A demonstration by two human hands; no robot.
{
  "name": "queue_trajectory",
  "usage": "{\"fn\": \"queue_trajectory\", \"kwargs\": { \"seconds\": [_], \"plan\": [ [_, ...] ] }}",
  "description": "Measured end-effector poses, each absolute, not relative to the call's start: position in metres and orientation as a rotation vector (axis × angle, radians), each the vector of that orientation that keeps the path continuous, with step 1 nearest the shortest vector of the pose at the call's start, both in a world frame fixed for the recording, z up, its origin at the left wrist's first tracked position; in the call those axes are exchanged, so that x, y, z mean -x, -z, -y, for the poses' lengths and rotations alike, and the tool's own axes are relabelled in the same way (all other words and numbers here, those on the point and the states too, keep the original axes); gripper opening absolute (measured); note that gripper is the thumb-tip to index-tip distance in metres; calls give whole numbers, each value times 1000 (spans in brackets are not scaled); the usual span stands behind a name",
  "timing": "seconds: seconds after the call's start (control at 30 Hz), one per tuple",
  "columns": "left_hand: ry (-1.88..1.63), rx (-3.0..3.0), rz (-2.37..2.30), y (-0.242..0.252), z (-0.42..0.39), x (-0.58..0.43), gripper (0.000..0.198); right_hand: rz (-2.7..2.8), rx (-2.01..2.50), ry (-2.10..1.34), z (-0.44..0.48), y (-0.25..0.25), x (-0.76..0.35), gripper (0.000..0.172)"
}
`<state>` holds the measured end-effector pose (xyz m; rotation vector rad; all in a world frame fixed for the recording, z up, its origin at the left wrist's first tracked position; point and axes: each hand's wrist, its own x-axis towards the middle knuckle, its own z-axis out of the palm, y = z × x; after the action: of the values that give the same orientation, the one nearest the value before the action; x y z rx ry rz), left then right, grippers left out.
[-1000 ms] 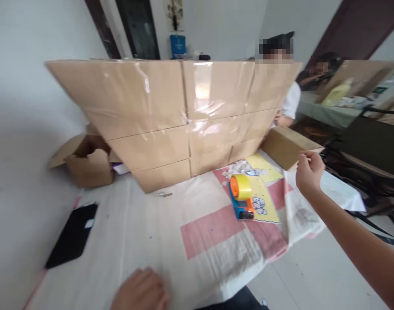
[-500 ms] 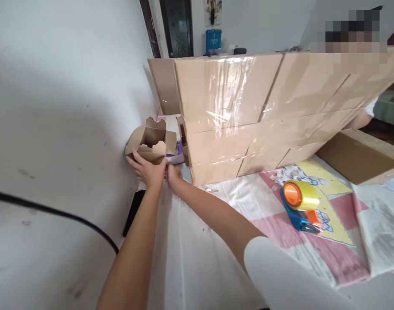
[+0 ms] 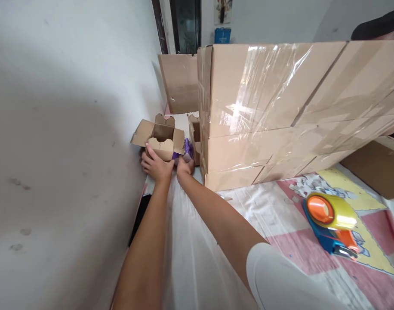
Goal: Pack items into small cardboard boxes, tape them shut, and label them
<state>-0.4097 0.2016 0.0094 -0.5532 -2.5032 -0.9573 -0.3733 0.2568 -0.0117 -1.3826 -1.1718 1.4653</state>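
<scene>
A small open cardboard box (image 3: pixel 161 148) with its flaps raised sits against the wall on the left. My left hand (image 3: pixel 156 167) grips its near left side, the fingers spread over the front and corner. Right beside it, my right hand (image 3: pixel 186 165) is closed at the box's lower right. A shiny purple packet (image 3: pixel 188 147) shows just above that hand, partly hidden by its fingers. A second narrow open cardboard box (image 3: pixel 195 133) stands to the right.
A large stack of taped cardboard cartons (image 3: pixel 248 107) rises at the right. In front lies a tape dispenser (image 3: pixel 332 219) with a roll of yellow tape, near white paper scraps (image 3: pixel 308 186). An open carton (image 3: pixel 371 165) is at far right. Someone's dark hair (image 3: pixel 377 26) shows behind the stack.
The view has shifted left and closer to the stack. The box's left flap now stands out beside my left hand. My right hand has moved slightly right, towards the purple packet.
</scene>
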Motion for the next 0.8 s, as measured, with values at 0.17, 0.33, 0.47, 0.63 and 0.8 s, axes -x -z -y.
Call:
{"fn": "queue_trajectory", "kwargs": {
  "seconds": [0.17, 0.33, 0.47, 0.63, 0.8],
  "plan": [
    [999, 614, 2451, -28, -170, 396, 123, 1425, 1175, -1296, -236, 10, 364, 15],
    [1053, 633, 2430, -46, -139, 367, 115, 1471, 1054, -1292, -220, -12, 337, 29],
    [1063, 594, 2399, -59, -97, 336, 113, 1416, 954, -1371, -194, -35, 303, 42],
    [1132, 558, 2309, -60, -13, 261, 122, 1345, 757, -1600, -140, -45, 216, 47],
    [1453, 732, 2216, -14, 47, 161, 133, 1030, 786, -1931, -102, -36, 80, 57]
  ]
}}
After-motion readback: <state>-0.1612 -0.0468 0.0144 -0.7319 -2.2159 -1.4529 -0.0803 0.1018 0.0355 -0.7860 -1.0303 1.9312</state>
